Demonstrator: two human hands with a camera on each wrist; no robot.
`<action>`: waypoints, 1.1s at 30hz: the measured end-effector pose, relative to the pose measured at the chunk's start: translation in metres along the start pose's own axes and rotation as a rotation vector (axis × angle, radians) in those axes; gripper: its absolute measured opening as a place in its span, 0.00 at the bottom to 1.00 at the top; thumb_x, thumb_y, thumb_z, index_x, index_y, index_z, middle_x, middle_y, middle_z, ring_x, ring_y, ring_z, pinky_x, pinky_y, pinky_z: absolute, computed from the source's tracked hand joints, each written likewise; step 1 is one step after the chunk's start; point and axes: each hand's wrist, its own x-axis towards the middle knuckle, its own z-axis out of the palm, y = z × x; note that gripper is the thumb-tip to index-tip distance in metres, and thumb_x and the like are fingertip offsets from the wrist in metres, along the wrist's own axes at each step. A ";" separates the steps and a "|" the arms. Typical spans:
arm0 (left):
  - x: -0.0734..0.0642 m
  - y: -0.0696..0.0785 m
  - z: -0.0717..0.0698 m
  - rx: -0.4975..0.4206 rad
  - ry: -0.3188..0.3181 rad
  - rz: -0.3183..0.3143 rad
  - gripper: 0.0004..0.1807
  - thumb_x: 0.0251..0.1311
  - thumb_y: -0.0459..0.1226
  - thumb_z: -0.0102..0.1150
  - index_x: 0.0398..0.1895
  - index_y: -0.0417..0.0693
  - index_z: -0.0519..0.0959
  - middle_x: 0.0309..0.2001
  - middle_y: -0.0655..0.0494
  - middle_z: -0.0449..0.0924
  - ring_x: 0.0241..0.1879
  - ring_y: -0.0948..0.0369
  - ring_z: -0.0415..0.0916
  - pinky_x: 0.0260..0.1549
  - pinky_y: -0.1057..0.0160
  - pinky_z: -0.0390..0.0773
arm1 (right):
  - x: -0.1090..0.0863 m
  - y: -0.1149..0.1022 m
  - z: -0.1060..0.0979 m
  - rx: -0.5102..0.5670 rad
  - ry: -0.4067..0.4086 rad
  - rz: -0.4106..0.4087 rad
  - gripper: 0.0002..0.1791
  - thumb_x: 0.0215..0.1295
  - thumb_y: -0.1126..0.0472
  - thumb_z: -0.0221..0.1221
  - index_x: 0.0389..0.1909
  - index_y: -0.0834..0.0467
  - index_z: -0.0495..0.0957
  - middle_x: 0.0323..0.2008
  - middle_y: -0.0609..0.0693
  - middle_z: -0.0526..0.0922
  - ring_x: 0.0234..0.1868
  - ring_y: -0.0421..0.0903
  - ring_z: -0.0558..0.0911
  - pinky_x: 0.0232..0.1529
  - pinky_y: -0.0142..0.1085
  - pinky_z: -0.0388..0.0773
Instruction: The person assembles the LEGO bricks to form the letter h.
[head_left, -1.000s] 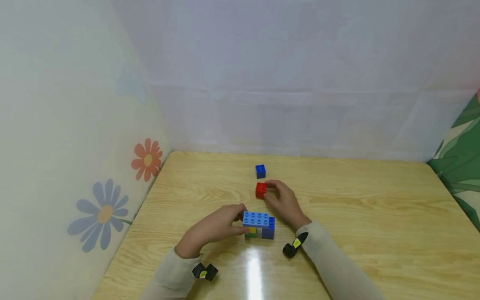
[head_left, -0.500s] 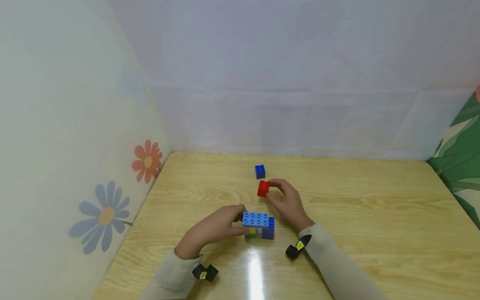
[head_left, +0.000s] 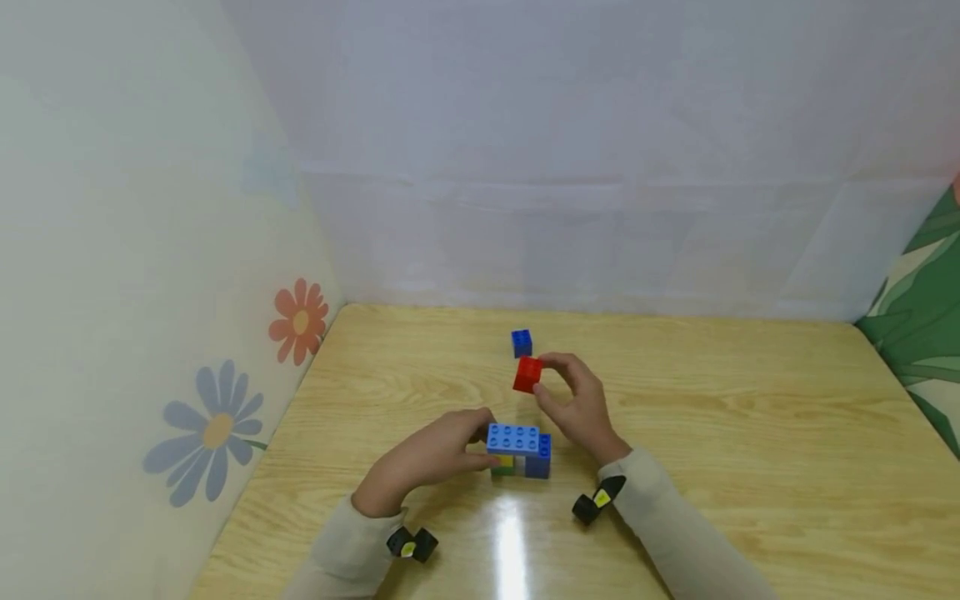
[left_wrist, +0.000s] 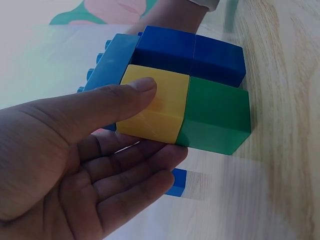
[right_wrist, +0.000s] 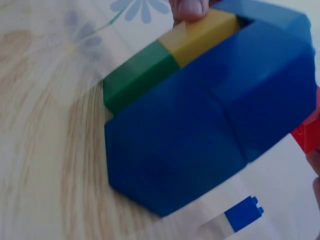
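My left hand (head_left: pixel 427 457) grips a small structure of toy building bricks standing on the table. Its thumb lies on a yellow brick (left_wrist: pixel 170 112), which sits on a green brick (left_wrist: pixel 215 115); the other fingers reach behind. Beside them are two stacked dark blue bricks (left_wrist: pixel 217 57), and a light blue brick (head_left: pixel 513 438) with studs bridges the top. Beyond the structure, my right hand (head_left: pixel 581 408) pinches a red brick (head_left: pixel 527 375) between thumb and fingers, tilted and raised off the wood. The right wrist view shows only part of the red brick (right_wrist: pixel 310 132), behind the structure.
A small dark blue brick (head_left: pixel 521 342) stands alone on the wooden table (head_left: pixel 750 433), just past the red one. A pale cloth wall (head_left: pixel 585 242) borders the back edge, and a wall with painted flowers (head_left: pixel 217 431) the left.
My right hand has lifted the red brick from the table and tilted it, moving it slightly right. The left hand and the structure stay in place.
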 end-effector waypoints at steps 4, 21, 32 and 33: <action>0.000 0.000 0.000 0.001 -0.005 -0.003 0.14 0.60 0.45 0.67 0.43 0.51 0.75 0.38 0.67 0.79 0.42 0.65 0.77 0.43 0.60 0.78 | 0.000 -0.006 0.001 0.029 0.003 -0.037 0.20 0.57 0.77 0.62 0.52 0.70 0.73 0.49 0.60 0.78 0.55 0.53 0.77 0.62 0.41 0.70; 0.001 -0.003 0.001 -0.004 0.006 0.014 0.14 0.60 0.44 0.67 0.43 0.50 0.75 0.38 0.65 0.80 0.43 0.65 0.78 0.44 0.60 0.79 | 0.006 -0.035 0.000 0.075 -0.021 -0.211 0.22 0.48 0.81 0.59 0.48 0.76 0.70 0.44 0.64 0.76 0.49 0.64 0.76 0.62 0.42 0.70; 0.003 -0.005 0.002 -0.036 0.002 0.030 0.17 0.61 0.43 0.66 0.48 0.49 0.76 0.45 0.61 0.82 0.47 0.62 0.79 0.48 0.59 0.78 | 0.004 -0.015 0.003 -0.031 -0.164 -0.318 0.22 0.51 0.67 0.62 0.48 0.66 0.71 0.44 0.55 0.78 0.51 0.55 0.78 0.59 0.45 0.73; 0.003 -0.006 0.002 -0.038 0.003 0.037 0.18 0.61 0.43 0.66 0.50 0.48 0.75 0.46 0.61 0.82 0.48 0.62 0.79 0.48 0.59 0.78 | 0.004 -0.015 0.003 -0.053 -0.187 -0.319 0.21 0.51 0.65 0.62 0.48 0.64 0.72 0.44 0.53 0.78 0.51 0.53 0.78 0.58 0.44 0.74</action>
